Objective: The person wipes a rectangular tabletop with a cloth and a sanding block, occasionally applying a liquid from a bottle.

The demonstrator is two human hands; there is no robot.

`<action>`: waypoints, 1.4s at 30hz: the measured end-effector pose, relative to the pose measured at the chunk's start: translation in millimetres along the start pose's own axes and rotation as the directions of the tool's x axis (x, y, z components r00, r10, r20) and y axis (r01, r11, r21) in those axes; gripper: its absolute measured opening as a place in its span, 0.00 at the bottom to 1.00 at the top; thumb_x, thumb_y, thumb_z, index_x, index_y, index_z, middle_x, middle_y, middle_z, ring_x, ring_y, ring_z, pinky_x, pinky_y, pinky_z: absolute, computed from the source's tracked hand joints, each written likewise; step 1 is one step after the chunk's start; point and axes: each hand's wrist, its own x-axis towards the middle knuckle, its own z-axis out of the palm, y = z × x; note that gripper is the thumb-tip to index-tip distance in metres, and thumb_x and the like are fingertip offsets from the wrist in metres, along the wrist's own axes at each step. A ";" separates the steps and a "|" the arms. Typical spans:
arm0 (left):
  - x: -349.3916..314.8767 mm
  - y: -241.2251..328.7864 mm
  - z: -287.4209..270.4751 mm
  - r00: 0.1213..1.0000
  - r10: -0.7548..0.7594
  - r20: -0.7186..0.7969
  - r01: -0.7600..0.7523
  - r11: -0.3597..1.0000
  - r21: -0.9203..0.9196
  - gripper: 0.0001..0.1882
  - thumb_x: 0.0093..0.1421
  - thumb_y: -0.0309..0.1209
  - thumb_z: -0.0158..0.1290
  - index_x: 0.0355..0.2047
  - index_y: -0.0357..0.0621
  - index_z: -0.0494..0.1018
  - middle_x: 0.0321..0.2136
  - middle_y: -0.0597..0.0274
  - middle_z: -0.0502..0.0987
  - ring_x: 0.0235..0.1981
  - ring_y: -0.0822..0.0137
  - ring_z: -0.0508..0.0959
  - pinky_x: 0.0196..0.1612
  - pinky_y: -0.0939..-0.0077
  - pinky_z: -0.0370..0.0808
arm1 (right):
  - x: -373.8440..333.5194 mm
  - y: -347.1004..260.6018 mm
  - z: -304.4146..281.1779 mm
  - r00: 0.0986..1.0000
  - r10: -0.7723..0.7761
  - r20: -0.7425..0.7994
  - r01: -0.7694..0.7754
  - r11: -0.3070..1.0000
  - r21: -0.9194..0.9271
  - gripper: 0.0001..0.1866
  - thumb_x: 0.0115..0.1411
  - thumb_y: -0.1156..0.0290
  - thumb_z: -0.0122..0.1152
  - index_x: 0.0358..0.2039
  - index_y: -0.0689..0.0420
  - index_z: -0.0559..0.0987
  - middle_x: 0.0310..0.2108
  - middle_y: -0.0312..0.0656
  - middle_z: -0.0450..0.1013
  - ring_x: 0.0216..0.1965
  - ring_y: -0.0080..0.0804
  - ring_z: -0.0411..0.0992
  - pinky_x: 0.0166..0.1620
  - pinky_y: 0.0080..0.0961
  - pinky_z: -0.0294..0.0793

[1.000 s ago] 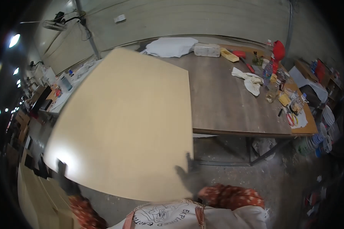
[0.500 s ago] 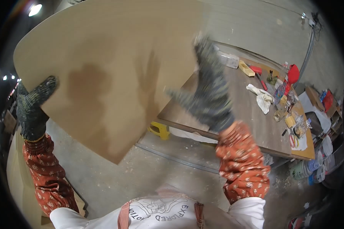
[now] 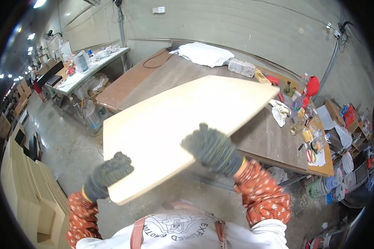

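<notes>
A large pale wooden board (image 3: 166, 128) is held slanted in front of me, its far right part over the brown worktable (image 3: 270, 141). My left hand (image 3: 110, 172), in a dark knit glove, is closed round the board's near left edge. Farther right along the near edge, my right hand (image 3: 214, 149) in a matching glove grips the board, knuckles up on its face. The fingers beneath the board are hidden. Whether the far end rests on the tabletop, I cannot tell.
Along the worktable's right side lie a white cloth (image 3: 279, 112), a wrapped block (image 3: 242, 67) and several small tools. A white sheet (image 3: 205, 54) covers something at the back. Similar boards (image 3: 33, 186) stand stacked at my left. A cluttered white bench (image 3: 91, 70) stands at the far left.
The board has swung from a raised, upright position down to a flatter slant over the table. My right hand, open and off the board before, now grips its near edge.
</notes>
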 end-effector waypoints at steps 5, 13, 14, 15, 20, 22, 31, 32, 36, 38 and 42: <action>-45.9 -8.3 69.3 0.994 -0.100 0.040 0.079 0.931 0.358 0.25 0.50 0.32 0.47 0.51 0.48 0.70 0.50 0.54 0.70 0.55 0.53 0.67 0.62 0.51 0.57 | -50.8 -52.1 76.8 0.999 0.049 -0.010 -0.048 0.996 0.081 0.18 0.51 0.71 0.52 0.44 0.53 0.75 0.37 0.40 0.72 0.39 0.38 0.70 0.48 0.39 0.68; -48.7 7.1 168.0 0.997 -0.078 -0.009 0.075 0.909 0.410 0.24 0.52 0.31 0.48 0.52 0.46 0.68 0.54 0.51 0.66 0.59 0.51 0.61 0.63 0.42 0.52 | -126.2 -66.5 150.0 0.919 0.229 0.321 -0.205 0.973 -0.108 0.32 0.54 0.66 0.52 0.61 0.35 0.60 0.60 0.41 0.58 0.58 0.49 0.59 0.59 0.46 0.58; -36.7 18.1 170.3 0.998 -0.065 -0.020 0.067 0.917 0.394 0.24 0.52 0.31 0.48 0.51 0.46 0.67 0.52 0.49 0.65 0.57 0.49 0.63 0.62 0.42 0.55 | -131.3 -60.0 145.9 0.917 0.226 0.327 -0.200 0.973 -0.111 0.32 0.54 0.66 0.52 0.61 0.35 0.60 0.60 0.41 0.58 0.58 0.49 0.59 0.59 0.46 0.58; -19.9 26.3 172.2 0.998 -0.056 -0.015 0.058 0.930 0.362 0.23 0.52 0.31 0.48 0.51 0.46 0.67 0.51 0.47 0.66 0.55 0.49 0.63 0.60 0.43 0.57 | -136.8 -53.0 140.6 0.838 0.375 0.397 -0.323 0.926 -0.194 0.34 0.53 0.68 0.52 0.62 0.35 0.59 0.61 0.42 0.57 0.59 0.50 0.58 0.60 0.48 0.56; 78.2 76.1 230.9 0.990 0.032 0.137 -0.046 0.994 0.098 0.20 0.55 0.34 0.47 0.48 0.45 0.67 0.47 0.45 0.67 0.51 0.47 0.65 0.56 0.44 0.61 | -194.1 -24.6 111.8 0.398 0.860 0.319 -0.772 0.503 -0.390 0.33 0.52 0.79 0.48 0.60 0.41 0.63 0.59 0.48 0.60 0.57 0.49 0.62 0.58 0.37 0.62; 113.2 91.4 237.8 0.972 0.235 0.022 -0.236 0.971 0.048 0.20 0.56 0.37 0.46 0.48 0.46 0.67 0.47 0.45 0.67 0.51 0.46 0.65 0.56 0.44 0.60 | -226.6 -22.1 100.9 0.302 0.921 0.246 -0.934 0.233 0.273 0.25 0.58 0.78 0.43 0.58 0.53 0.66 0.57 0.51 0.63 0.57 0.45 0.62 0.57 0.31 0.64; 61.6 -117.6 183.3 0.987 -0.071 -0.143 0.083 0.993 0.084 0.21 0.56 0.38 0.56 0.48 0.41 0.70 0.39 0.54 0.75 0.42 0.56 0.75 0.50 0.62 0.70 | -225.4 -154.1 33.9 -0.072 0.952 0.297 -0.918 -0.180 0.355 0.21 0.63 0.65 0.49 0.56 0.59 0.67 0.47 0.45 0.72 0.42 0.37 0.74 0.44 0.29 0.75; 41.8 -157.4 176.3 0.959 -0.221 -0.176 0.214 0.975 -0.056 0.20 0.57 0.35 0.55 0.48 0.40 0.70 0.39 0.54 0.75 0.41 0.57 0.75 0.49 0.65 0.72 | -194.0 -157.4 18.4 -0.350 0.771 0.532 -0.425 -0.637 0.643 0.22 0.64 0.63 0.49 0.57 0.58 0.66 0.46 0.45 0.73 0.39 0.35 0.75 0.40 0.29 0.77; -25.2 -244.2 173.9 0.711 -0.659 -0.245 0.680 0.733 0.001 0.22 0.61 0.43 0.51 0.48 0.38 0.70 0.44 0.46 0.74 0.43 0.61 0.74 0.45 0.67 0.71 | -196.4 -170.1 43.0 -0.353 0.784 0.511 -0.350 -0.617 0.705 0.25 0.63 0.62 0.52 0.59 0.54 0.62 0.39 0.41 0.74 0.28 0.32 0.75 0.29 0.29 0.78; -12.4 -240.1 165.4 0.695 -0.709 -0.117 0.707 0.704 -0.065 0.25 0.60 0.44 0.51 0.49 0.36 0.69 0.42 0.46 0.75 0.41 0.64 0.75 0.41 0.69 0.71 | -190.4 -161.5 44.0 -0.389 0.756 0.526 -0.278 -0.641 0.716 0.24 0.63 0.62 0.52 0.58 0.52 0.64 0.37 0.40 0.74 0.26 0.30 0.75 0.26 0.27 0.77; 4.7 -181.4 156.1 0.176 -0.927 0.332 0.848 -0.029 -0.529 0.38 0.54 0.59 0.51 0.50 0.35 0.67 0.36 0.47 0.75 0.30 0.53 0.79 0.25 0.60 0.79 | -204.7 -138.5 36.1 -0.484 0.732 0.480 -0.271 -0.647 0.713 0.23 0.62 0.61 0.53 0.55 0.57 0.66 0.36 0.40 0.73 0.27 0.28 0.74 0.26 0.24 0.75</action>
